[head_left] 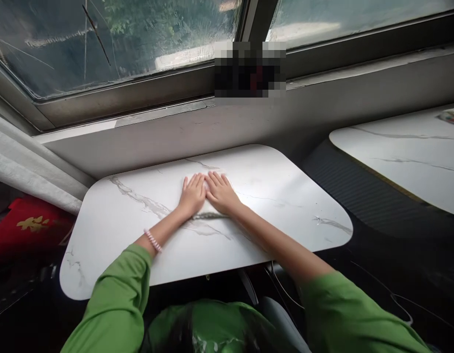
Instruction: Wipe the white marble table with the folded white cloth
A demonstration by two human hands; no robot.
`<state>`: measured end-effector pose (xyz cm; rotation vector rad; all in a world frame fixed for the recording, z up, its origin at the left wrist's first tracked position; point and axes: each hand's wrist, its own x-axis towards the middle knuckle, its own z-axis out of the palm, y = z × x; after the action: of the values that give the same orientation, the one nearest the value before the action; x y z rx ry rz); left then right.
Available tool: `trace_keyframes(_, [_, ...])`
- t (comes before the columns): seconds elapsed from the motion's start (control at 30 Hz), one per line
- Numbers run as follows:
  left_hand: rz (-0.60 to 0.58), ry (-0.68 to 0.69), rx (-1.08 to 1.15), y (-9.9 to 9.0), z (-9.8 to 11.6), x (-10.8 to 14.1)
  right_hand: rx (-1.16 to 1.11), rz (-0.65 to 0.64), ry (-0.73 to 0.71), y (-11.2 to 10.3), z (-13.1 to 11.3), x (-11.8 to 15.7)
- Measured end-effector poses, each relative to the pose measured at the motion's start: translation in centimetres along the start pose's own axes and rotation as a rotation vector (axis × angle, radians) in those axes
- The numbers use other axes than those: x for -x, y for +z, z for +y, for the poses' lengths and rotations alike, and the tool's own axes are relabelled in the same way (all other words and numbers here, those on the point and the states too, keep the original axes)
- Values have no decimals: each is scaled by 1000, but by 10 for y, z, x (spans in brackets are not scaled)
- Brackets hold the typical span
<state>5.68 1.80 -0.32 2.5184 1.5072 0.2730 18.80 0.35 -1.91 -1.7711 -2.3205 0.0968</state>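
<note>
White cloth (213, 209) lies near the middle of a marble-patterned tabletop (285, 215), mostly covered by hands. At nine o'clock from it, beyond the tabletop, is red fabric (50, 239) bearing a gold emblem (33, 224). The left hand (193, 196), a pink beaded bracelet (153, 240) above its wrist, rests flat on the cloth's ten-o'clock side, fingers extended, grasping nothing; the right hand (222, 194) rests likewise at one o'clock, unclenched. Another marble-patterned tabletop (411, 157) stands at three o'clock.
</note>
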Motion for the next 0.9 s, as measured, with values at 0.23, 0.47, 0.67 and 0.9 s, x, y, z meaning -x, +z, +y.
trace_keyframes(0.23, [180,-107,-113,7,-24,-87,22,29,-30,4,36,-89])
trace_keyframes(0.47, [203,-152,-82,10,-21,-84,-16,113,-82,13,42,-88])
trace_keyframes(0.67, [200,-127,-52,19,17,-41,27,104,-106,12,50,-27])
trace_keyframes(0.9, [112,60,13,35,102,37,53,187,-105,2,76,107])
